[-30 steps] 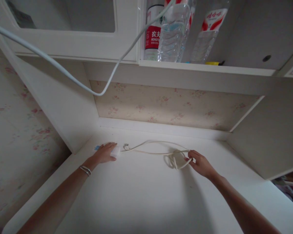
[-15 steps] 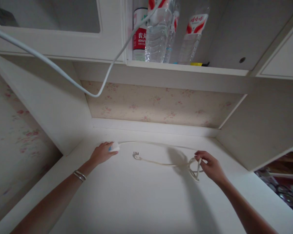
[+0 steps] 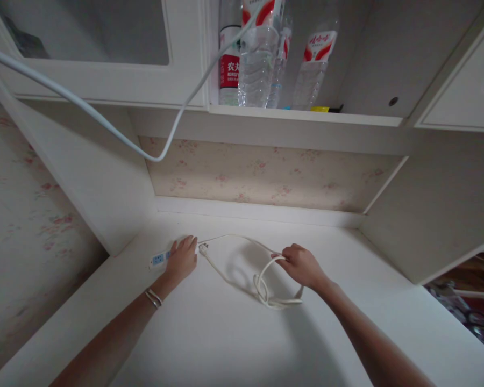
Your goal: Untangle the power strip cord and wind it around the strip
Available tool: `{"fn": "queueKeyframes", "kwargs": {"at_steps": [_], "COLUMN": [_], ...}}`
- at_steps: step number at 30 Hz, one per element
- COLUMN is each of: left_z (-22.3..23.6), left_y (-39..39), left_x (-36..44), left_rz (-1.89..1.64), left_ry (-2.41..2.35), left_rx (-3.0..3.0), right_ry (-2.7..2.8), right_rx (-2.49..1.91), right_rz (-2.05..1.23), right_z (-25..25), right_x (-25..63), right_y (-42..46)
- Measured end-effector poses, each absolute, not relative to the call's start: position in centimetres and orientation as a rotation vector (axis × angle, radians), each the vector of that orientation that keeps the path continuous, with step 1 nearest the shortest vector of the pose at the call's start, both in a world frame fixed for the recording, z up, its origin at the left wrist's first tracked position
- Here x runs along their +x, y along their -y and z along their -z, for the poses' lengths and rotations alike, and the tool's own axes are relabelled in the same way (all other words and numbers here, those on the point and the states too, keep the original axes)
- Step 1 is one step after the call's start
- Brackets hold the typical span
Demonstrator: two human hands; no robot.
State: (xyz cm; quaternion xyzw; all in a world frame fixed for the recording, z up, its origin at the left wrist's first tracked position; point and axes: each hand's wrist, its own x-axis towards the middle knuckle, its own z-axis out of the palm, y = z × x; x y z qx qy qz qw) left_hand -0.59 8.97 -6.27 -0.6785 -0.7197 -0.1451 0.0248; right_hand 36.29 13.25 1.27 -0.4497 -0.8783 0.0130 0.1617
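A white power strip (image 3: 157,260) with blue socket faces lies on the white desktop at the left. My left hand (image 3: 182,260) is over its right part, with the fingers wrapped across it. From the strip's right end a thin white cord (image 3: 242,236) runs along to my right hand (image 3: 302,264), whose fingers are closed on it. Below that hand the cord hangs and lies in loose loops (image 3: 266,293). The cord's plug (image 3: 204,248) rests on the desktop just right of my left fingertips, prongs facing up and away.
An open shelf (image 3: 306,115) above holds several clear plastic bottles (image 3: 258,70). A thick white cable (image 3: 157,158) hangs across the upper left, close to the camera. Side panels (image 3: 419,199) bound the desktop, and flowered wallpaper (image 3: 242,172) covers the back.
My right hand has moved left with the cord, and its loops have come along. My left hand has shifted slightly right, and the strip's sockets now show to its left.
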Motion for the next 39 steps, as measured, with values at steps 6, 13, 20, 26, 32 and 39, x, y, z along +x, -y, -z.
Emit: {"fn": "queueKeyframes", "kwargs": {"at_steps": [6, 13, 20, 26, 32, 39], "left_z": [4.6, 4.8, 5.0, 7.6, 8.4, 9.2], "left_y": [-5.1, -3.3, -2.8, -2.9, -3.0, -3.4], "left_x": [7.4, 14.1, 15.0, 14.9, 15.1, 15.3], "left_rz": [0.966, 2.177, 3.129, 3.387, 3.152, 2.758], "left_ry": [1.879, 2.052, 2.254, 2.132, 2.345, 2.418], "left_rx": [-2.699, -2.86, -2.086, -2.011, -2.052, -2.322], "right_ry": [2.494, 2.364, 2.395, 2.669, 2.769, 2.824], "right_rx": [-1.243, -1.367, -1.506, -1.373, -1.299, -1.284], "right_rz": [-0.32, -0.205, 0.082, 0.245, 0.26, 0.259], "right_z": [-2.2, -3.7, -3.3, -2.3, -1.5, -1.2], "right_x": [34.0, 31.6, 30.1, 28.5, 27.7, 27.6], "right_y": [-13.4, -14.1, -14.0, -13.6, -13.2, -12.3]}}
